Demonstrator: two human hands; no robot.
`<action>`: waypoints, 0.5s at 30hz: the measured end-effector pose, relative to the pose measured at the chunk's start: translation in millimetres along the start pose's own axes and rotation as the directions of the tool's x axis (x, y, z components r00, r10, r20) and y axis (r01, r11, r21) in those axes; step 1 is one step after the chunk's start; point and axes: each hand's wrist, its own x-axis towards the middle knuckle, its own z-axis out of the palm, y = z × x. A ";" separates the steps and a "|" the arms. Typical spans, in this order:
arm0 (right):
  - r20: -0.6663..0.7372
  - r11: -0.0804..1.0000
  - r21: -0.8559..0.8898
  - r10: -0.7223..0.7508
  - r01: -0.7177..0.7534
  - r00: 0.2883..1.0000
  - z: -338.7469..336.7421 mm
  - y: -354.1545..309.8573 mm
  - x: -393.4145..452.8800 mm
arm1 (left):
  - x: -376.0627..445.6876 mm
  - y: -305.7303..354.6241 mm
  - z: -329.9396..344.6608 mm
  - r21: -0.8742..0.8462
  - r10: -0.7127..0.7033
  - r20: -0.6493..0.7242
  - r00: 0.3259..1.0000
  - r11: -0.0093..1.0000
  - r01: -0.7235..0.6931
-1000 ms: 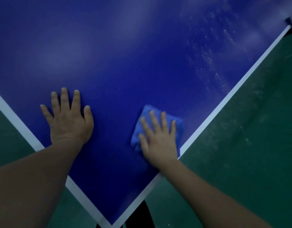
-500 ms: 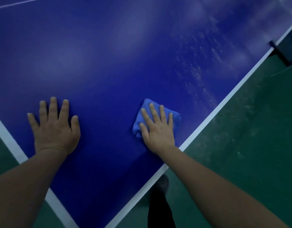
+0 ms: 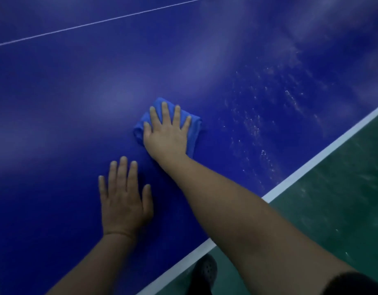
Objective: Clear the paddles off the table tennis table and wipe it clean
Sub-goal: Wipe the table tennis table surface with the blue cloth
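Table tennis table (image 3: 81, 99): dark blue top fills most of the head view. A thin white line crosses it at upper left; a white edge band runs diagonally from lower centre to the right border. White specks and smears lie on the top right of centre, between the cloth and the edge band.

Floor (image 3: 337, 201): green, scuffed, beyond the edge band at lower right.

Right arm: bare forearm reaches in from the lower right corner, across the edge band, out over the top.

Left arm: bare forearm enters from the bottom edge.

Left hand (image 3: 124, 201): flat on the bare blue top, palm down, 4 fingers straight and slightly spread, thumb out to the side. Holds nothing. Near the right wrist, apart from the cloth.

Right hand (image 3: 166, 133): palm down on the cloth, fingers straight and spread, pressing it against the top. No pinch, no curl.

Cloth (image 3: 194, 130): blue, bunched, lying on the table just left of the specks; edges show beyond the fingertips and both sides of the hand.

Shoe (image 3: 205, 271): dark, with holes, on the floor below the table edge.

No paddles in view.
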 end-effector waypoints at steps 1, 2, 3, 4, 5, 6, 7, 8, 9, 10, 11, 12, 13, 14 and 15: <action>0.007 1.000 0.012 0.010 -0.010 1.000 -2.1 -3.5 22.5 | 1.7 4.9 4.6 0.017 0.009 0.010 1.000 1.000 -0.009; 0.006 0.999 0.019 0.029 -0.029 1.000 -5.2 -2.7 41.5 | 2.5 7.5 7.5 0.033 0.011 0.018 1.000 0.999 -0.012; -0.002 0.998 0.029 0.052 -0.051 0.999 -9.1 2.5 57.3 | 3.4 8.6 9.5 0.042 0.006 0.023 1.000 0.999 -0.007; -0.007 0.996 0.047 0.082 -0.082 0.997 -13.0 10.8 68.4 | 3.7 8.2 10.3 0.048 0.001 0.029 1.000 0.999 -0.002; -0.005 0.991 0.062 0.119 -0.119 0.993 -16.4 21.3 73.3 | 3.0 7.4 10.1 0.054 0.002 0.038 0.999 0.999 -0.004; -0.017 0.986 0.061 0.155 -0.154 0.988 -18.4 33.4 74.2 | 3.1 7.0 10.0 0.054 0.007 0.045 0.999 0.998 -0.009; -0.034 0.981 0.054 0.189 -0.187 0.981 -19.9 46.1 71.8 | 3.8 6.7 10.3 0.052 0.012 0.053 0.999 0.999 -0.014; -0.044 0.974 0.054 0.222 -0.220 0.974 -22.0 59.0 66.4 | 4.3 6.9 10.2 0.051 0.012 0.069 0.998 0.999 -0.015; -0.049 0.965 0.060 0.257 -0.254 0.965 -25.1 72.8 58.4 | 4.3 7.7 9.9 0.051 0.007 0.090 0.996 0.999 -0.012; -0.051 0.956 0.066 0.290 -0.286 0.956 -28.1 86.3 48.6 | 4.5 8.8 8.9 0.053 0.001 0.108 0.994 0.999 -0.007; -0.052 0.945 0.068 0.324 -0.321 0.945 -30.3 99.7 36.4 | 4.5 9.6 7.7 0.052 -0.003 0.123 0.992 0.999 -0.003; -0.052 0.932 0.065 0.360 -0.357 0.932 -32.1 113.5 21.4 | 4.6 10.8 6.5 0.048 -0.008 0.139 0.990 0.999 0.001; -0.054 0.920 0.058 0.391 -0.388 0.919 -33.6 126.9 5.0 | 4.7 11.8 5.6 0.045 -0.014 0.151 0.988 0.999 0.007; -0.061 0.910 0.049 0.414 -0.411 0.908 -34.6 139.0 -12.1 | 4.9 12.6 4.5 0.044 -0.020 0.156 0.988 0.999 0.013; -0.065 0.900 0.042 0.435 -0.433 0.898 -35.7 148.6 -30.3 | 4.7 13.6 3.2 0.043 -0.025 0.156 0.987 0.999 0.019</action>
